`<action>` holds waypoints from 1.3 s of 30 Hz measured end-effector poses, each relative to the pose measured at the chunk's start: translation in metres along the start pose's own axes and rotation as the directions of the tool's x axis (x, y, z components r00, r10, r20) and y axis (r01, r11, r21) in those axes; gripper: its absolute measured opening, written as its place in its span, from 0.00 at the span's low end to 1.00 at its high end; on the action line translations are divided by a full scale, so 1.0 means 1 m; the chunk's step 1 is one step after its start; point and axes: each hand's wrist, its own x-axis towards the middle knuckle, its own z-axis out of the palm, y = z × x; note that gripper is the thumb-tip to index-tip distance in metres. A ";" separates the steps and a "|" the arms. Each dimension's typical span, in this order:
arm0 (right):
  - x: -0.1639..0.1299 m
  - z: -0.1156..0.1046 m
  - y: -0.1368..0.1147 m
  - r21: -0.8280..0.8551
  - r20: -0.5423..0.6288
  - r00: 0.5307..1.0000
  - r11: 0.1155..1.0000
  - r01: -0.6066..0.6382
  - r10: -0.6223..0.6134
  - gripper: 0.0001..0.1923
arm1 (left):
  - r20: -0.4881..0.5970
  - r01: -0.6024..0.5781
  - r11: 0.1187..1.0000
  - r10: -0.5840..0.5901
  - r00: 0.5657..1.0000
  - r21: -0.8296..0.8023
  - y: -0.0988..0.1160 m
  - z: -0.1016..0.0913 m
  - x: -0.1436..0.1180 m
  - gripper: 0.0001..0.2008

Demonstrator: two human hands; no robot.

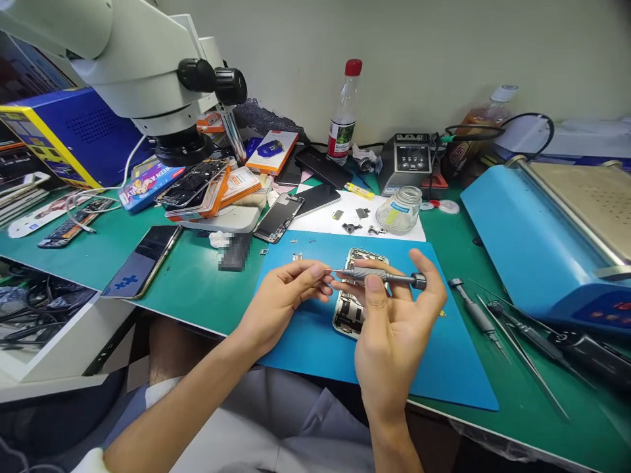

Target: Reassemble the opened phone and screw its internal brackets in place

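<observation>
Single head-worn view, looking forward and down — close over the green bench point(197, 289), wall behind

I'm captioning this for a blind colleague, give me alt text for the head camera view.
Two bare hands hold a small grey screwdriver level above an opened phone on a blue mat: the right hand grips the handle, the left hand pinches the tip. A microscope stands at left.

From my remote post I see a grey screwdriver point(382, 276) over a bright blue mat point(444, 368) on the green desk point(197, 282), a red-capped clear bottle point(344, 113), a white microscope point(123, 59) with black eyepieces, and orange boxes point(236, 187) beside it.
</observation>
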 end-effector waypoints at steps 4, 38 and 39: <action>-0.001 -0.001 0.001 0.026 -0.011 0.999 0.999 -0.042 0.043 0.28 | -0.003 0.008 1.000 -0.008 1.000 -0.025 -0.002 -0.001 0.000 0.16; 0.000 -0.009 0.003 0.170 0.023 0.973 0.958 -0.232 0.232 0.30 | 0.003 0.012 1.000 -0.012 1.000 0.014 -0.002 -0.003 -0.007 0.10; 0.000 -0.009 0.003 0.167 0.024 0.972 0.957 -0.236 0.235 0.30 | 0.003 0.012 1.000 -0.012 1.000 0.013 -0.002 -0.002 -0.007 0.10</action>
